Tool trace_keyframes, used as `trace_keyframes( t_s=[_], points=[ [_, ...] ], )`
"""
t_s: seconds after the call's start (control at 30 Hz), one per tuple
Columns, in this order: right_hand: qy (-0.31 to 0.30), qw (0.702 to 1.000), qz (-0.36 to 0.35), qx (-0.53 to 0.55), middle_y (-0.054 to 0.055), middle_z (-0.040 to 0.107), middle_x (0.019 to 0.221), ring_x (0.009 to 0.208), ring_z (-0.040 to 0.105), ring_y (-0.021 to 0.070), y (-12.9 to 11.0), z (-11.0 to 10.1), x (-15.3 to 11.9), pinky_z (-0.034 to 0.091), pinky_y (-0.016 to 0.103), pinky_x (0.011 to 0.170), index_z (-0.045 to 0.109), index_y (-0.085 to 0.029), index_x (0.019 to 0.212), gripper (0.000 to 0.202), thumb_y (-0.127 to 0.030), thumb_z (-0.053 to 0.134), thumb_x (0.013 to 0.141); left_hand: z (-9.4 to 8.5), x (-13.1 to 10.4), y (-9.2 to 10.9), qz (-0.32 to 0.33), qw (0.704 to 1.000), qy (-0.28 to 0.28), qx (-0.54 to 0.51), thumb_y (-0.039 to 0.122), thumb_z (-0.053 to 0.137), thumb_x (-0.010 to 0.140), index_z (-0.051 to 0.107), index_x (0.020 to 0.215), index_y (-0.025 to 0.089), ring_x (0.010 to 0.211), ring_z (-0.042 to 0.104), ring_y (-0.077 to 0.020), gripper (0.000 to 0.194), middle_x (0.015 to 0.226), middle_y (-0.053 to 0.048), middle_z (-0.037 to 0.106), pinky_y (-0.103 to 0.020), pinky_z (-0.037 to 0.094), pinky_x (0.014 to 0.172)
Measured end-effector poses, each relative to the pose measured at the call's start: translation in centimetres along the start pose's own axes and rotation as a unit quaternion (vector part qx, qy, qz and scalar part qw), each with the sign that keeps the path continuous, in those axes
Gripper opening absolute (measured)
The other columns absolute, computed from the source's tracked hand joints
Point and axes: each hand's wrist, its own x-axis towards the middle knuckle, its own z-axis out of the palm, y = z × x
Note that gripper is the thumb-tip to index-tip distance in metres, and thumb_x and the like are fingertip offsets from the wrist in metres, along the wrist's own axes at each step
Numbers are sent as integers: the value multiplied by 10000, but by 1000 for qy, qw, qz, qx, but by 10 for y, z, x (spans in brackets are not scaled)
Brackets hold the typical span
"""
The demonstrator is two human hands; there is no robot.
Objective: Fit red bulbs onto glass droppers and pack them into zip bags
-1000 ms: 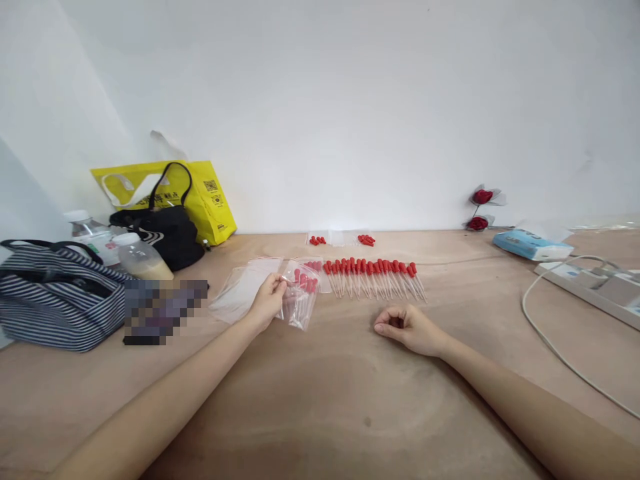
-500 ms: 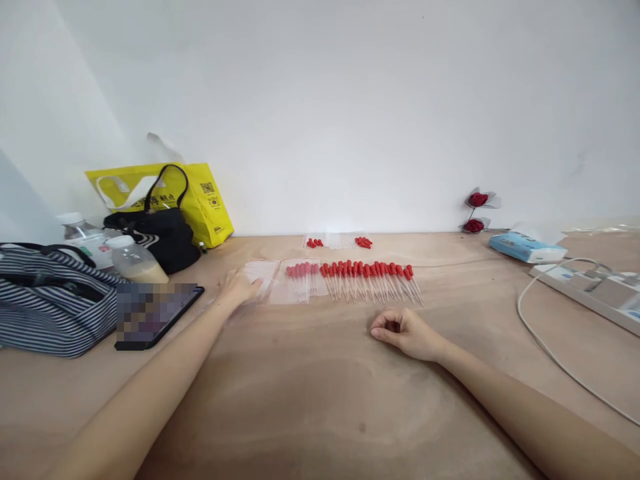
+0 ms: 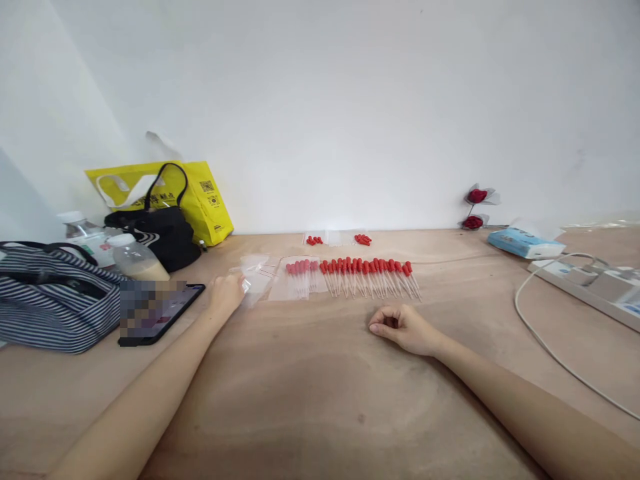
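Observation:
Near the phone, my left hand pinches the near left part of a clear zip bag, its fingers closed on the crumpled plastic. Another clear bag lies just to the right, partly over several red-topped droppers at the row's left end. More droppers with red rubber bulbs and thin clear tubes lie side by side, bulbs pointing to the wall. In front of this row, my right hand rests on the table, fingers curled and thumb against the forefinger, with nothing visible in it.
By the wall lie small red bulbs on clear bags. A phone, striped bag, bottles, black bag and yellow bag stand left. Right are tissues, a power strip, its cable and artificial roses.
My left hand has closed on the clear bag and drawn it a little to the left, its near edge lifting and crumpling. My right hand stays in place.

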Motion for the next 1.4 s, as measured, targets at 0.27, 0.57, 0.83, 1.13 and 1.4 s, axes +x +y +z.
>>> trace_keyframes(
  t_s=[0.27,0.57,0.83,1.13,1.4],
  points=[
    [82,996,-17,-33,30,616,728,627,517,121,3,1,1,405,233,554,631,-178,728,198,-336,517,758,5,-69,44,436,873,-169,-142,239,382,815,655,924,231,1047,539,-189,294,1066,-27,630,-375,340,972],
    [43,995,-73,-60,15,548,669,602,488,107,-8,1,-4,397,227,554,635,-187,763,171,-308,514,777,0,-97,82,450,851,-260,-73,386,376,866,368,1280,278,1273,258,-195,428,1362,-12,339,-424,152,1062],
    [-5,984,-157,-81,63,580,826,767,518,146,-11,2,-8,424,280,696,643,-194,910,219,-323,505,800,16,-102,85,447,839,-303,-56,493,325,858,189,1348,286,1307,140,-201,549,1421,-23,173,-437,86,1066],
    [-134,946,-260,-138,115,532,1146,1078,454,247,-28,5,-10,283,406,927,556,-211,1131,503,-492,562,713,19,-106,86,439,845,-294,-79,476,317,867,163,1355,278,1302,165,-203,549,1422,-25,184,-433,104,1065],
    [-162,949,-237,-130,81,270,1385,1231,297,253,-27,-4,-12,227,420,980,563,-273,1122,451,-464,579,714,16,-103,80,413,855,-300,-89,467,308,869,145,1367,220,1296,190,-200,579,1414,-48,213,-399,145,1065]
  ],
)
